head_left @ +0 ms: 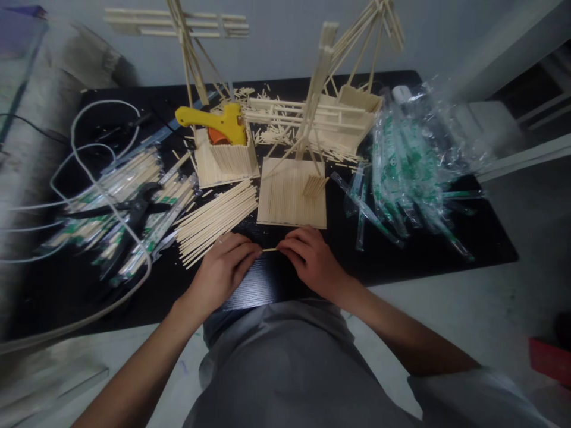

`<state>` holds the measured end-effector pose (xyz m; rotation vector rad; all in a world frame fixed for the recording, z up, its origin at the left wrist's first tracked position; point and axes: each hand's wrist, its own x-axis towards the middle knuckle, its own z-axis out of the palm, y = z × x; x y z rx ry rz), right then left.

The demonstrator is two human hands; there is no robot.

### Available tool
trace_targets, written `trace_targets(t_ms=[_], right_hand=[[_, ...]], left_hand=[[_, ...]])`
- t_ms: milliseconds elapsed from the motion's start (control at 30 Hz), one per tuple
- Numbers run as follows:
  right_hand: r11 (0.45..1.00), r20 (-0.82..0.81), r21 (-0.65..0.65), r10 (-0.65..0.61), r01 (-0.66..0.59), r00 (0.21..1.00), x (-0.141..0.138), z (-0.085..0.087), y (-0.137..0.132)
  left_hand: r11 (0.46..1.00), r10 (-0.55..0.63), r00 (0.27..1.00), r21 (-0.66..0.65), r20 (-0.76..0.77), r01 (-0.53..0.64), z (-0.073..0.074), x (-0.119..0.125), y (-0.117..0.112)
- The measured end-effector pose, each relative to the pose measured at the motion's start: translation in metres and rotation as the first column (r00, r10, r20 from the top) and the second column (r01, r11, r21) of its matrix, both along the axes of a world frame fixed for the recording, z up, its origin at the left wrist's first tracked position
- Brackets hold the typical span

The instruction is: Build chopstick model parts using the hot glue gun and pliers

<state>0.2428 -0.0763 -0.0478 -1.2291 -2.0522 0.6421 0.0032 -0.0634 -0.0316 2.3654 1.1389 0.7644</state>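
A short thin wooden stick (269,250) is stretched level between my two hands, low over the black table. My left hand (229,258) pinches its left end, and my right hand (310,255) pinches the other end; the fingers cover both tips. Just beyond my hands lies a square panel of sticks glued side by side (285,199), with a small slanted bundle of sticks (314,185) on its right part. Loose long sticks (216,223) are spread beside my left hand.
A yellow glue gun (214,122) rests in a stick box (227,160). Stick windmill-like models stand behind. Black-handled cutters (138,208), a white cable (84,160) and wrapped sticks lie left. Green-printed plastic wrappers (405,160) are heaped right. Short stick scraps (276,134) litter the back.
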Motion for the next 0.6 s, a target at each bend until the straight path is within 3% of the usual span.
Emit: trace_targets(t_ms=[400,600], right_hand=[[1.000,0.008,0.016,0.005,-0.005,1.000,-0.0020,-0.0001,0.0020],[1.000,0.012,0.020,0.004,-0.005,1.000,-0.0016,-0.0010,0.0014]], left_hand=[[0.999,-0.016,0.997,-0.038,-0.082,0.013,-0.0007,0.0052,-0.0014],[1.000,-0.012,0.997,0.019,-0.081,0.014,-0.0019,0.0073,-0.0027]])
